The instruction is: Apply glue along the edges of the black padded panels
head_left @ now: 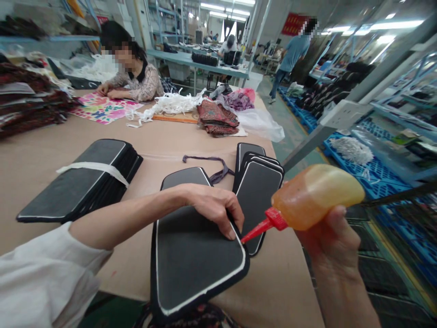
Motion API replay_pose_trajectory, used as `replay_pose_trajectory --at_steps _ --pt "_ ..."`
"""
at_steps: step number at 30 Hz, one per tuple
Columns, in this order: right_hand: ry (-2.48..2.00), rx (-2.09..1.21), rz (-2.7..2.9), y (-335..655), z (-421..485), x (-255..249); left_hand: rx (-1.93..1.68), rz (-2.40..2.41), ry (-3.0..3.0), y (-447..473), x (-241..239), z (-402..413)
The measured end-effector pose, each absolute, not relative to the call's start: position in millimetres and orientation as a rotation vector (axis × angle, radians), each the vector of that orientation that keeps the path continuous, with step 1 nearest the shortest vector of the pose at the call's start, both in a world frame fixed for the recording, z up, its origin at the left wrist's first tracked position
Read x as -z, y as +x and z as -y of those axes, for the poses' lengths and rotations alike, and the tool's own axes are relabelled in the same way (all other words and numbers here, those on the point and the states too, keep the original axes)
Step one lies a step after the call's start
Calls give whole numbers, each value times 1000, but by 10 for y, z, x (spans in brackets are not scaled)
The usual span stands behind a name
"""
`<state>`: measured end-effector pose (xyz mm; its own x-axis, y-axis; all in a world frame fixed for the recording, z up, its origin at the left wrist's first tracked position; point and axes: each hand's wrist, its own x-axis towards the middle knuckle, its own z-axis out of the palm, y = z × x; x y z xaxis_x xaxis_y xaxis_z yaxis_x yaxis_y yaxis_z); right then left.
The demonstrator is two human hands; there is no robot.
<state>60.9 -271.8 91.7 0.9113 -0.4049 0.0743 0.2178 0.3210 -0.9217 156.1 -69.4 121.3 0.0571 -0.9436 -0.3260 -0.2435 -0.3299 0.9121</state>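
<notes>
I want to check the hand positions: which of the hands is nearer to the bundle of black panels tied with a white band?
Left. The left hand rests on the black panel just right of the bundle; the right hand, holding the glue bottle, is farther right.

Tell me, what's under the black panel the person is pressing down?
The black panel under the left hand lies on the brown table and sticks out past its near edge, with patterned cloth below. The table beneath it is covered.
</notes>
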Motion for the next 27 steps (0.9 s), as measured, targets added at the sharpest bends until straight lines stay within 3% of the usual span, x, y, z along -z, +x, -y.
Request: replay_pose_trajectory --at_steps 17,27 --pt "-1125 380 -142 545 2763 -828 1280 1190 1677 1588 -1235 621" --pt "-1107 529 -304 430 2753 -822 1162 1070 1743 1678 -1184 534"
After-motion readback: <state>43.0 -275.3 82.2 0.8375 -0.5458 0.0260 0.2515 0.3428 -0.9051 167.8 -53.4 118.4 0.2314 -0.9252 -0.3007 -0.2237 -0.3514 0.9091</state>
